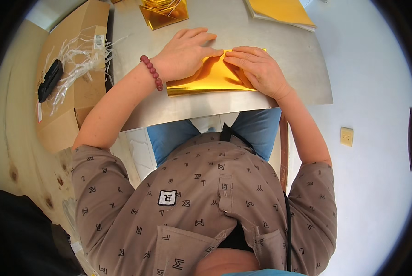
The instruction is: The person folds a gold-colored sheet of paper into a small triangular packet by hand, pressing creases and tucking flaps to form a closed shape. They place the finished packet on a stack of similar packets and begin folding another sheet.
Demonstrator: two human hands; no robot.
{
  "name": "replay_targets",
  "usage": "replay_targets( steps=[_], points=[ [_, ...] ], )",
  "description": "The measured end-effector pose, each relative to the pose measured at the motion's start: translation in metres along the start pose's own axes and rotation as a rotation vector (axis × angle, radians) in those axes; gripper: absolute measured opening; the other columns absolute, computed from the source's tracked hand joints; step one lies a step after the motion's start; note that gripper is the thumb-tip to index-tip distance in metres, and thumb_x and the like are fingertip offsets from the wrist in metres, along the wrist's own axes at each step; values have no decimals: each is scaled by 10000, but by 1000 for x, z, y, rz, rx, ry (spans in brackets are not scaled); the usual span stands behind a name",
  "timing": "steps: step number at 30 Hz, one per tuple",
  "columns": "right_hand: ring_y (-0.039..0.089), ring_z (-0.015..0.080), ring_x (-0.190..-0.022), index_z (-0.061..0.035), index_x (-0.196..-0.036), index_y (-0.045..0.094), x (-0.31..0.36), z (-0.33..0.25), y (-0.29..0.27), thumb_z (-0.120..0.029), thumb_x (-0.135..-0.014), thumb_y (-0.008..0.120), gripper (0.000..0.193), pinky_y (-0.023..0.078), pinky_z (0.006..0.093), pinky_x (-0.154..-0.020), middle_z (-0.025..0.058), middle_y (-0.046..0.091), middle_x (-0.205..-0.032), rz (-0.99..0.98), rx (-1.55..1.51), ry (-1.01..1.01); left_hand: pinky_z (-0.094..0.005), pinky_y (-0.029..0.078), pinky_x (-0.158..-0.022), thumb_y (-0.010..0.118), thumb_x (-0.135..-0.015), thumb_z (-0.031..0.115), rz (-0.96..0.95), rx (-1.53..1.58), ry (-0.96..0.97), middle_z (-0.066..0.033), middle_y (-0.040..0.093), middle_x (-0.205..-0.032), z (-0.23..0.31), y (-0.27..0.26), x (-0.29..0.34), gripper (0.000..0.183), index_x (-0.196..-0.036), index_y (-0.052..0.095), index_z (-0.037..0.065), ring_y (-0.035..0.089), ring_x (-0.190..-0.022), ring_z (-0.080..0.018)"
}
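A shiny gold foil sheet (pixel 215 82), apparently several layers, lies on the metal table in front of me. My left hand (pixel 185 53) rests over its left part, fingers stretched toward the far side and thumb reaching to the sheet's far edge. A dark red bead bracelet (pixel 151 72) circles my left wrist. On the right part, my right hand (pixel 257 71) has its fingers together, bent over the far edge and holding the foil there. Its thumb is hidden. The fingertips of both hands come close together near the middle of that edge.
Folded gold foil pieces (pixel 165 14) stand at the table's far side. A stack of yellow sheets (pixel 284 13) lies far right. On the left, a cardboard box (pixel 77 92) carries tangled clear plastic strips (pixel 84 57) and a black object (pixel 51 80). The metal table (pixel 302 69) ends near my lap.
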State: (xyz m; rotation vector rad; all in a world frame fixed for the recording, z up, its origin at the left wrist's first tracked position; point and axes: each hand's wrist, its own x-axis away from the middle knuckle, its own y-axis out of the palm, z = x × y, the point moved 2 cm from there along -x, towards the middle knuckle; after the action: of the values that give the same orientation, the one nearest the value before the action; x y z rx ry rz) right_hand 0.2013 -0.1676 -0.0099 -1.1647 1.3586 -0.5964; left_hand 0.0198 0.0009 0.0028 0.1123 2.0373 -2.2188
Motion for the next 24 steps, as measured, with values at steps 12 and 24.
replay_targets(
  steps=[12,24],
  points=[
    [629,253,-1234,-191,-1235,741,-11,2,1,-149,-877,776,362,531,413,-1049,-6,725,-1272,-157,-108,-299,-492,273,-1247,635,-1022,361,-12,112,-80,-121,509,-1565,2,1,1,417,-1387,690,167,359,-1522,-318],
    [582,269,-1271,-342,-1320,707,-13,4,3,-129,-893,694,477,452,468,-1139,-36,660,-1386,-245,-130,-482,-514,224,-1260,872,-702,613,-166,91,-85,-123,377,-1669,5,-7,8,983,-1532,549,199,283,-1565,-330]
  ],
)
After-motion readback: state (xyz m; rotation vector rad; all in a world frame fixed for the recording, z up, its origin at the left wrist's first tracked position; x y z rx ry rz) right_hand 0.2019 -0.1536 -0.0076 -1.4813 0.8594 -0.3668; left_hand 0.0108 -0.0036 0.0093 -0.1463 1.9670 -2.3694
